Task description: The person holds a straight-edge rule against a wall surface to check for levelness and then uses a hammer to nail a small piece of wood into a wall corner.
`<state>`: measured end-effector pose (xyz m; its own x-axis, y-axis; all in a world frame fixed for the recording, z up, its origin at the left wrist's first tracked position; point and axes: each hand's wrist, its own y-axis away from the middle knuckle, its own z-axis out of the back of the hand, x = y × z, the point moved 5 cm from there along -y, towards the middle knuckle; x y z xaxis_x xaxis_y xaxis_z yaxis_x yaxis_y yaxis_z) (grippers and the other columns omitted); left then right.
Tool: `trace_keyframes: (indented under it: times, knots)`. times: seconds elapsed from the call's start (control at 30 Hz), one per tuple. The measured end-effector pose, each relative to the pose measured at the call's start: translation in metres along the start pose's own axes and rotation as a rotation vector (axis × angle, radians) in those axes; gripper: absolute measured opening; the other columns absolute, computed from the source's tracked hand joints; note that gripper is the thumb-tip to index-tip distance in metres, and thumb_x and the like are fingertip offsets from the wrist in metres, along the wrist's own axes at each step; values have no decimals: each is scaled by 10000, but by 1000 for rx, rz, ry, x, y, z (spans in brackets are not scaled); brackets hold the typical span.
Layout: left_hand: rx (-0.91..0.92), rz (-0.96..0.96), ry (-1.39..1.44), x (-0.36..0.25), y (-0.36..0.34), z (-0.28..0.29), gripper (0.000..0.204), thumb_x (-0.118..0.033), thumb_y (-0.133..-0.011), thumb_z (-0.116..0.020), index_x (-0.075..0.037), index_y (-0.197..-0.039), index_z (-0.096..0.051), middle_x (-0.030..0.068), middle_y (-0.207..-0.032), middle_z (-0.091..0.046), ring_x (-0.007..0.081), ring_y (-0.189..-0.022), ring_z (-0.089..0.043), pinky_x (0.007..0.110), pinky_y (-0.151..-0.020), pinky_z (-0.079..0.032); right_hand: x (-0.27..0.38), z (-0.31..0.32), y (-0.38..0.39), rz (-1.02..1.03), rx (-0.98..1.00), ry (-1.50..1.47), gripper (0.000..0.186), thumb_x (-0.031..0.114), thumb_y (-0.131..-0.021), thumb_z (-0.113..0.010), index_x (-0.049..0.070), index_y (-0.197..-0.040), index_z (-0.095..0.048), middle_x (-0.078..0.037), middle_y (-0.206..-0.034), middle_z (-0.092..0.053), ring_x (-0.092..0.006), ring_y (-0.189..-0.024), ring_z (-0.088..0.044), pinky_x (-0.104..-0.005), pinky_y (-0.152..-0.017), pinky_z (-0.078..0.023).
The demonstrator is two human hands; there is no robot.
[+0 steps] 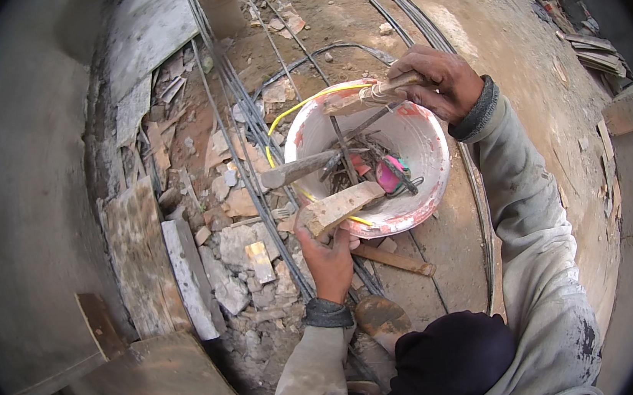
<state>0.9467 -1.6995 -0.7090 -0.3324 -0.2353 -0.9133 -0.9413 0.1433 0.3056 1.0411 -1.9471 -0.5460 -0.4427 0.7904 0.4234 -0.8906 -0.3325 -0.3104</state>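
Over dirt ground (505, 46) strewn with rubble (231, 293) beside a grey wall (31, 196), the left hand (328, 264) grasps a wooden block (344, 206), the right hand (445, 82) a bound wooden piece (348, 105), above a bucket (429, 156).

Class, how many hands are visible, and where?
2: the left hand by the near-left rim of the white bucket, the right hand at its far-right side, gripping a string-wrapped wooden piece.

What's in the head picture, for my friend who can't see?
A left hand holds a wood block and a right hand a stick with something thin wound round it, both over a white bucket. Dark bits and a pink thing lie inside; rubble lies to the left.
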Motion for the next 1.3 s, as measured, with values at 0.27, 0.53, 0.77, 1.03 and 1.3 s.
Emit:
trace_keyframes:
  times: [0.27, 0.53, 0.77, 1.03, 1.3]
  knots:
    - [-23, 39, 7, -3, 1, 1, 609, -43, -866, -596, -12, -1312, -182, 195, -984, -552, 197, -791, -617, 247, -564, -557, -39, 9, -11, -192, 46, -119, 203, 36, -798, -628, 9, -995, -587, -43, -814, -594, -98, -775, -569, -252, -704, -480]
    - [-27, 47, -19, 4, -1, 0, 516, -75, -870, -608, 2, -1230, -247, 160, -932, -578, 175, -775, -618, 256, -583, -559, -59, -91, -18, 51, -297, 383, 319, 81, -699, -663, 94, -1010, -595, -119, -943, -601, -301, -862, -590, -376, -742, -475]
    - [-52, 52, -27, 1, 0, 6, 533, -69, -867, -609, 12, -1237, -234, 167, -928, -580, 180, -770, -618, 262, -589, -556, -21, -159, 32, -348, 323, 388, 362, 219, -725, -656, 121, -1066, -583, -135, -1102, -555, -313, -853, -584, -435, -782, -458]
    - [-1, 63, 38, 2, -2, 2, 647, -40, -870, -590, -4, -1334, -140, 171, -922, -575, 162, -720, -606, 251, -574, -538, -53, -147, 31, -92, 862, 827, 249, 237, -864, -490, 129, -1013, -658, -102, -1221, -546, -376, -1105, -538, -514, -870, -453]
    - [-13, -58, 31, 7, -4, -1, 493, -29, -871, -579, -8, -1244, -257, 152, -929, -574, 154, -722, -607, 244, -579, -535, -89, -206, 72, -533, 759, 513, 116, 161, -822, -577, 101, -891, -648, -103, -803, -640, -227, -728, -629, -353, -679, -507]
